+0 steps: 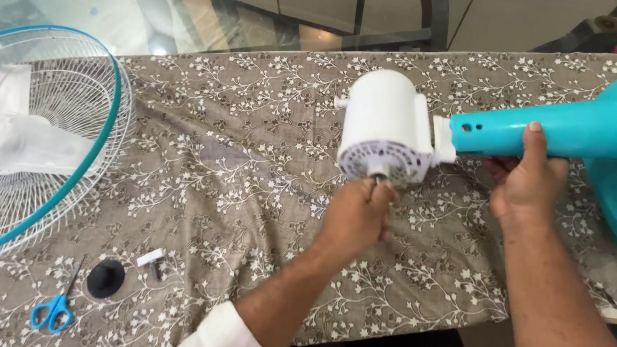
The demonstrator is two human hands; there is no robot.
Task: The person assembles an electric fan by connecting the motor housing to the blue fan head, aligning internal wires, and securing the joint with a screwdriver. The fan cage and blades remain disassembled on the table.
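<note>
Far left of the white cylindrical plastic motor housing (387, 128): round white wire fan guard with teal rim (25, 142), translucent blades inside. Below-left of the housing: blue-handled scissors (54, 311), black round cap (105, 278), small white clip (151, 258), all on the grey floral cloth (246, 190). Nothing blocks the housing. Your left hand (355, 217) sits just under it, fingers pinched on the metal shaft (377, 179) at its vented face. Right of it, your right hand (526, 183) is wrapped round the smooth teal plastic neck (554, 129).
</note>
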